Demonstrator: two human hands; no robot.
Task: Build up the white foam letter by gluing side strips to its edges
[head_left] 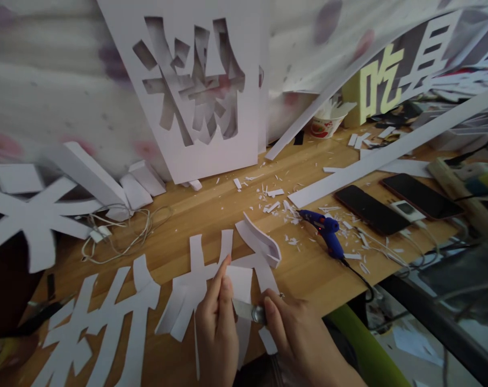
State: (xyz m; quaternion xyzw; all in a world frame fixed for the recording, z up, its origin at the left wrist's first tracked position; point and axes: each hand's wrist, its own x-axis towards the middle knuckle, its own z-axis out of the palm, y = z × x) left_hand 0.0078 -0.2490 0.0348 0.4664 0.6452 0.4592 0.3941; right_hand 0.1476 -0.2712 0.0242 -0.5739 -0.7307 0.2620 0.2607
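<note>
My left hand (217, 322) is closed, thumb against fingers, on a small white foam-board piece (241, 279) that sticks up to its right. In my right hand (298, 328) is what looks like a metal utility knife (249, 310); its metal end points left and meets the left fingers and the piece. My hand hides the rest of the knife. Just beyond the hands lies a white cut-out character (199, 271), with a curved white strip (260, 239) standing on it. Another white cut-out character (123, 312) is to the left.
A blue hot glue gun (327, 231) lies at the right among white scraps. Nearby are two phones (371, 208) (421, 194), a long white strip (393, 148) and cables. A white board with a cut-out character (228, 156) leans against the curtain; a paper bowl (324, 126) stands behind.
</note>
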